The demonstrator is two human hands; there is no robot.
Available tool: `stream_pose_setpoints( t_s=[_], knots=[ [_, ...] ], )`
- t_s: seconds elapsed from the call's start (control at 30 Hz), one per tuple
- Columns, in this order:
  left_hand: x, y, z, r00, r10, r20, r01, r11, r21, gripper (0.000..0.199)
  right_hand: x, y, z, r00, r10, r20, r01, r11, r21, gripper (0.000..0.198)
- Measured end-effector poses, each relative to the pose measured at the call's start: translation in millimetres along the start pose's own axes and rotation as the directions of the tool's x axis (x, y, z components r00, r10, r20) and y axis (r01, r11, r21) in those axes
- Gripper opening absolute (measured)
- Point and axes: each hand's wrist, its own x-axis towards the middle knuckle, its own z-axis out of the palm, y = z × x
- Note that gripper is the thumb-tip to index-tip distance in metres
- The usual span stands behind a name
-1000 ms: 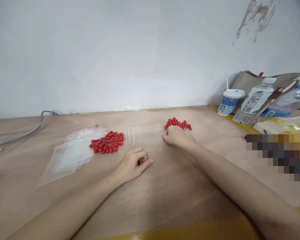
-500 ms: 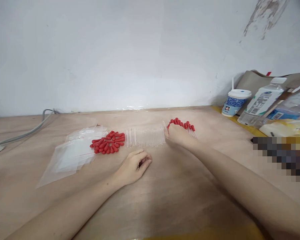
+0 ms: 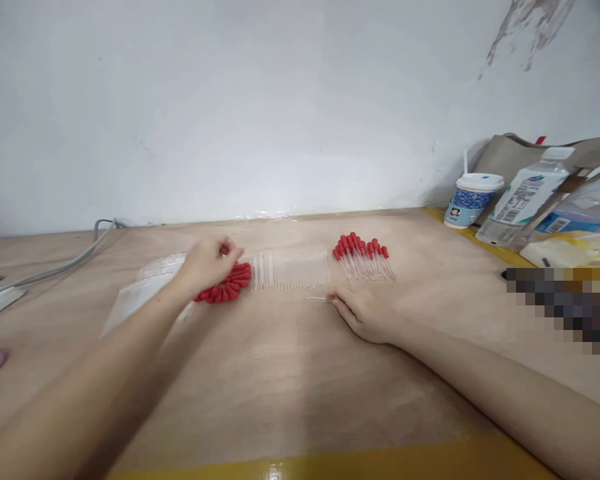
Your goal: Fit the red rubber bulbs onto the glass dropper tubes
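One Slim Hold, One Unclear

R hand [image 3: 364, 313] pinches a clear tube [image 3: 319, 299] just nr. side of the tube row [image 3: 290, 270]; L hand [image 3: 210, 260], curled narrow, is at the red bulbs [image 3: 227, 287], load (if any) can't tell. Poss. trouble: too hard a squeeze cracks tube; a brush scatters bulbs. Print on cup [image 3: 473, 202] & bottle [image 3: 524, 197] illegible.

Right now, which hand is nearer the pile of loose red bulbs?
Left. The left hand is at the loose red bulbs, hiding some from view; the right hand is well to their right, holding a clear tube.
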Motion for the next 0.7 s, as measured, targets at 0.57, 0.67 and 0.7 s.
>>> stream_pose_setpoints(
  t_s=[0.57,0.67,0.7],
  knots=[
    [62.1,-52.3,-2.5,0.911,-0.253,0.324,0.163,0.946,0.281,0.011,3.6,-0.8,-2.5,1.000,0.011,0.009,-0.012,0.994,0.109,0.020],
    [49.4,-42.5,-2.9,0.963,-0.195,0.184,0.144,0.956,0.257,0.014,2.8,0.5,-0.7,1.000,0.002,-0.014,-0.001,0.999,0.037,0.023],
    [40.4,-36.5,0.4,0.980,-0.152,0.130,0.119,0.966,0.228,0.015,2.5,0.6,-0.4,0.999,0.008,-0.034,-0.009,1.000,-0.007,0.024]
  ],
)
